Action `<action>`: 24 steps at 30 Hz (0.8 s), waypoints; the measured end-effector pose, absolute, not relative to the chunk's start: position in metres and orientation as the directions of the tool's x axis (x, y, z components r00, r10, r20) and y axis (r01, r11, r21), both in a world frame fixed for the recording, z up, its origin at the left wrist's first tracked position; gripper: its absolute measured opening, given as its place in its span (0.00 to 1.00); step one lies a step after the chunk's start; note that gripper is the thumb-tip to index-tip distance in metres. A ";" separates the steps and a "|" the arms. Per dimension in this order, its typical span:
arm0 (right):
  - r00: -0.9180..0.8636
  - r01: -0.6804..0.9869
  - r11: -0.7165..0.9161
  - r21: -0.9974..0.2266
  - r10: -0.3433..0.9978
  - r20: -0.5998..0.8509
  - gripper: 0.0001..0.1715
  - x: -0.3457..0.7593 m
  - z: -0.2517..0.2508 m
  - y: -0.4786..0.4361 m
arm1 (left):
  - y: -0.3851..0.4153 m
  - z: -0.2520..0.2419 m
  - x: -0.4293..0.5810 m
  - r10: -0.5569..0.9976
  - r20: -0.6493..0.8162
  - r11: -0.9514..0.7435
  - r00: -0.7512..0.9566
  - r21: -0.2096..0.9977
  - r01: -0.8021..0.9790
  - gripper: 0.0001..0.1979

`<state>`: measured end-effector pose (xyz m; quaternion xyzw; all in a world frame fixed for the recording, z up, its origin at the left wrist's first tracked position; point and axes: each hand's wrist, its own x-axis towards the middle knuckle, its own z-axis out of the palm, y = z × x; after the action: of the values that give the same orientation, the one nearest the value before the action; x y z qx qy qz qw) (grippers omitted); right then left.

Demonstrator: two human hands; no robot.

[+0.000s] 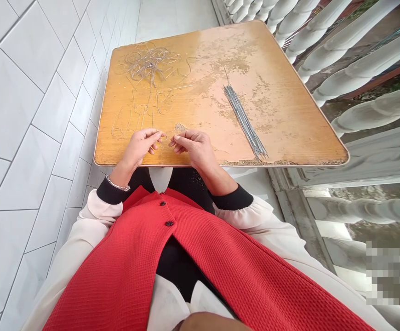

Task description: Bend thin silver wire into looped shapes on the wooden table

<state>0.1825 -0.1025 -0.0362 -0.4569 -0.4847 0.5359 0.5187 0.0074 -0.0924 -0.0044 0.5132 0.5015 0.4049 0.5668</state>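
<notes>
My left hand [140, 148] and my right hand [193, 147] sit at the near edge of a worn wooden tabletop [200, 59], fingertips almost meeting. Both pinch a small loop of thin wire [163, 138]. Further up the board lies a tangle of thin silvery wire [148, 62]. Several bent wire pieces [151, 109] are scattered between that tangle and my hands. To the right lies a bundle of straight metal wires [244, 122], well away from my right hand. A small patch of crumbs [180, 127] lies just beyond my right fingers.
White floor tiles [31, 101] stretch along the left side of the board. White stone balusters [345, 55] of a railing run along the right side. The board's near edge crosses just in front of my red waistcoat [172, 257].
</notes>
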 end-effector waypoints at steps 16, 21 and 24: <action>-0.177 -0.358 -0.166 -0.919 0.978 -0.108 0.09 0.175 -0.033 -0.104 | -0.094 -0.002 0.014 0.981 -0.162 0.169 0.110 0.983 -0.064 0.12; -0.175 -0.409 -0.178 -0.895 0.978 -0.115 0.06 0.172 -0.036 -0.105 | -0.096 -0.003 0.014 0.991 -0.112 0.115 0.074 0.993 -0.039 0.12; -0.136 -0.406 -0.185 -0.895 0.981 -0.141 0.06 0.171 -0.037 -0.105 | -0.096 -0.003 0.013 0.990 -0.115 0.116 0.079 0.993 -0.011 0.11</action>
<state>0.1708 -0.1052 -0.0370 -0.3954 -0.3633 0.6604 0.5249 0.0129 -0.0961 -0.0028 0.4855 0.5043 0.4540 0.5512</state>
